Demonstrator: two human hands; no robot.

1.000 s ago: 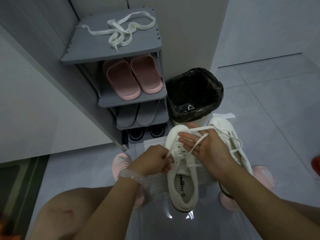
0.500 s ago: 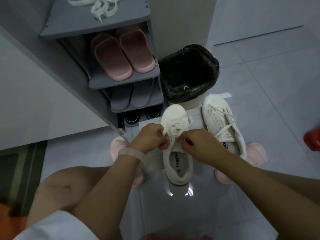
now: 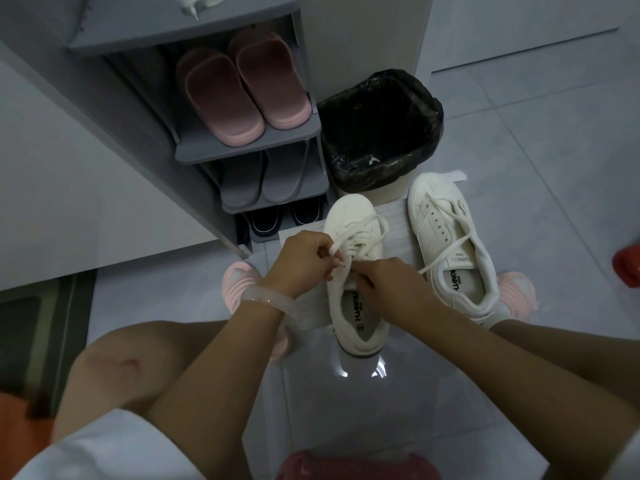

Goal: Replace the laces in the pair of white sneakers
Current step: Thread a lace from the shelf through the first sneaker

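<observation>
Two white sneakers stand on the tiled floor, toes pointing away from me. The near left sneaker [image 3: 356, 306] sits between my hands. My left hand [image 3: 301, 261] pinches one end of its white lace [image 3: 360, 237] over the tongue. My right hand [image 3: 391, 282] pinches the other end close beside it. The right sneaker [image 3: 450, 251] lies apart to the right with its lace loose across the opening. A spare white lace [image 3: 197, 0] shows at the top edge on the rack's top shelf.
A grey shoe rack [image 3: 249, 150] holds pink slippers [image 3: 239, 88], grey slippers and dark shoes. A bin with a black liner [image 3: 381, 133] stands behind the sneakers. My feet in pink slippers [image 3: 239, 282] flank them. A red object [image 3: 627, 265] sits at the right edge.
The near sneaker went from lifted to standing on the floor. My right hand, earlier stretching the lace over spread fingers, now pinches it beside my left hand. The view dropped lower.
</observation>
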